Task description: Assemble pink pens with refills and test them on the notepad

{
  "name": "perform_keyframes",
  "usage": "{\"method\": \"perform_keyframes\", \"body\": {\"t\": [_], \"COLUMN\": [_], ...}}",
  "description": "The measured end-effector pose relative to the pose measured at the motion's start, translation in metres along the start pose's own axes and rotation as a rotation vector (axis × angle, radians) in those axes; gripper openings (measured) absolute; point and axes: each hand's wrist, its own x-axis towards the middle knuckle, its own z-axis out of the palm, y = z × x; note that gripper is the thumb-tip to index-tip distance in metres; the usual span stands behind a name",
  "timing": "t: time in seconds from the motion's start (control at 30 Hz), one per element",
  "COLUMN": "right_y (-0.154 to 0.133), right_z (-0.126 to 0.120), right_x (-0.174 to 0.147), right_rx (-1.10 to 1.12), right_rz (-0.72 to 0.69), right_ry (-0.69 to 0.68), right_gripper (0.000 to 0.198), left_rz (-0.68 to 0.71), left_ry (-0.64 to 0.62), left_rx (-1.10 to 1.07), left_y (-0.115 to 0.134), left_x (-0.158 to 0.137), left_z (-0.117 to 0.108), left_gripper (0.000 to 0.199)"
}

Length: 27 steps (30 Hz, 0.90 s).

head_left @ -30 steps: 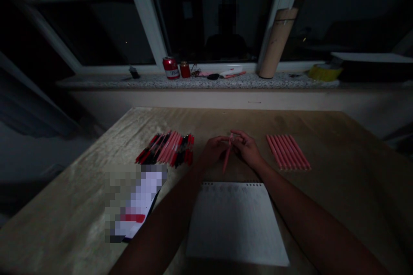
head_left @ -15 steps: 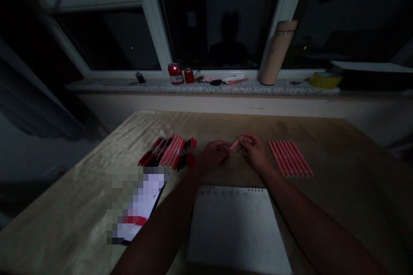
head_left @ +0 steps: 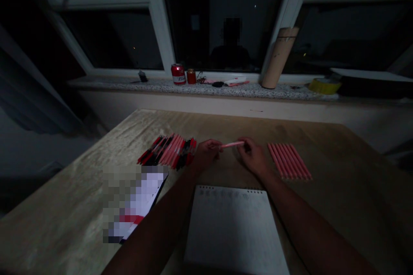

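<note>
A slim pink pencil is held nearly level above the table between my two hands. My left hand pinches its left end, fingers closed. The fingertips of my right hand close on its right end. Beside my left hand lies a bunch of red, black and pink pencils or pens, packed side by side. To the right of my right hand, several pink pencils lie in a neat slanted row. Below my hands, between the forearms, is a spiral-bound pad with a pale cover.
A phone-like device, partly pixelated, lies by my left forearm on the table. Along the windowsill stand a red can, a small jar, a cardboard tube and a yellow tape roll.
The pink pencil has turned from a slant to nearly level, and more of it shows between my hands. My hands have moved slightly apart. The view has shifted a little.
</note>
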Motion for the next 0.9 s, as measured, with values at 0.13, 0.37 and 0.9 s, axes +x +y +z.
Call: {"method": "perform_keyframes", "body": {"t": [0.13, 0.37, 0.9], "right_y": [-0.006, -0.015, -0.014], "right_z": [-0.003, -0.010, -0.021], "right_x": [0.000, -0.004, -0.012], "right_rx": [-0.256, -0.579, -0.497], "right_rz": [-0.162, -0.293, -0.248], "right_ry": [-0.087, -0.316, -0.429], "right_gripper": [0.027, 0.028, 0.032], "left_rz": [-0.003, 0.078, 0.256], "left_ry": [-0.007, -0.081, -0.159], "left_rx": [0.040, 0.270, 0.966], "left_y": [0.003, -0.006, 0.010], "left_x": [-0.002, -0.001, -0.013], "left_z": [0.002, -0.001, -0.002], "left_gripper": [0.029, 0.026, 0.038]}}
